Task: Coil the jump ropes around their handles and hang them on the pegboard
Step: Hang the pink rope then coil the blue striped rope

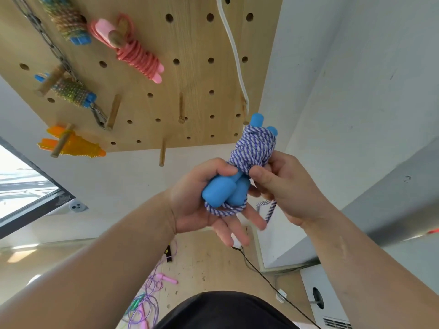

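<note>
Head view: you hold the blue handles (221, 191) side by side in your left hand (190, 203), in front of the lower right corner of the pegboard (197, 74). Your left thumb is curled over the handles and pins them against the palm, while the other fingers (237, 231) stretch out straighter underneath, with one loop of the striped rope (254, 148) lying across them. Your right hand (287, 186) pinches the wound rope between thumb and curled fingers, just beside the left thumb. The bundle's long axis runs from the butt ends, low and left near your palm, up and right toward the board; the narrow handle tips poke out above the coil. A loose length of rope hangs under your right hand.

On the board's pegs hang a pink rope (140, 58), an orange rope (76, 144) and two multicoloured ropes (73, 91), all coiled. Uncoiled ropes (152, 286) lie on the floor (204, 255).
</note>
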